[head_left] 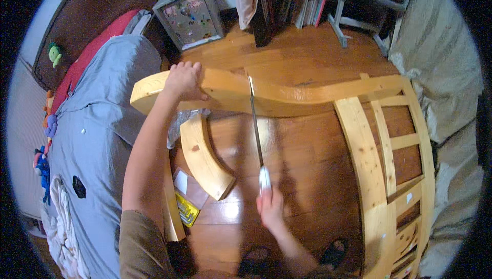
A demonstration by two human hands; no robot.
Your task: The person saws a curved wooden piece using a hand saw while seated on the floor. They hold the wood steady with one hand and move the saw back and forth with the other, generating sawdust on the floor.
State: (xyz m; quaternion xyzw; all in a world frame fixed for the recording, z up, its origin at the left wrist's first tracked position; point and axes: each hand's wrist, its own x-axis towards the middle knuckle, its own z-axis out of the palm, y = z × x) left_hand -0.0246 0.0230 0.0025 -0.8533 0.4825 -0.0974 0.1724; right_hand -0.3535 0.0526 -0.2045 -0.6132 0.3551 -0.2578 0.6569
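Note:
A long, wavy pale-wood beam [302,93] runs across in front of me, joined at its right end to a slatted wooden frame [376,166]. My left hand [185,80] grips the beam near its left end, fingers over the top and thumb on the near side. In my right hand [271,208] is a handsaw [264,177], held by its white and red handle. The saw's thin dark blade points away from me, its far part in a narrow cut in the beam. Below the beam, a short curved wood piece [202,158] lies on the floor.
A bed with a blue-grey cover [110,105] stands at left. Near the curved piece are a yellow package [187,210] and another wood length [173,202]. A grey cabinet [189,17] and a metal stand [353,22] stand beyond; a beige curtain [435,48] hangs at right.

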